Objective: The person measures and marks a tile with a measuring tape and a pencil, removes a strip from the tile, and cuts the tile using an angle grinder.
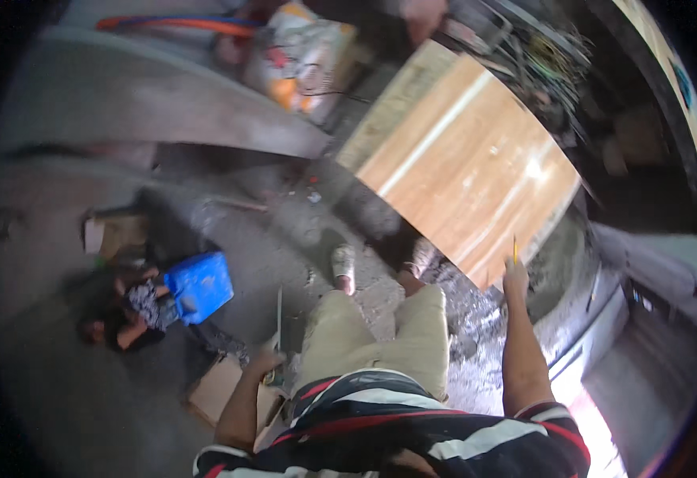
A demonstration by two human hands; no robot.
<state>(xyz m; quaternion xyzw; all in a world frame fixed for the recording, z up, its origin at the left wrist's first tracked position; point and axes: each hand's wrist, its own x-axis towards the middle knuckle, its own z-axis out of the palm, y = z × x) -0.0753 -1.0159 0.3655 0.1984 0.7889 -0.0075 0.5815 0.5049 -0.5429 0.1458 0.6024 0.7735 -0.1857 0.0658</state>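
1. A dim room with a rough grey floor (pixel 277 263) surrounds the wearer, blurred in places.
2. At the left, another person (pixel 145 307) in patterned clothing is beside a blue plastic object (pixel 203 288) whose kind cannot be told.
3. A piece of cardboard (pixel 214 390) lies near the wearer's left forearm.
4. The left hand (pixel 264 363) is closed around what looks like a tape measure (pixel 279 323), its pale blade pointing away from the body.
5. Farther off stands a white and orange sack (pixel 304 60).
6. A light wooden board (pixel 452 163) lies ahead and to the right, a duller slab (pixel 392 103) along its far-left edge.
7. The right hand (pixel 515 280) grips a yellow pencil (pixel 515 248) at the board's near-right edge; whether the tip touches cannot be told.
8. Beyond the board, metal scraps (pixel 535 68) lie in a tangle.
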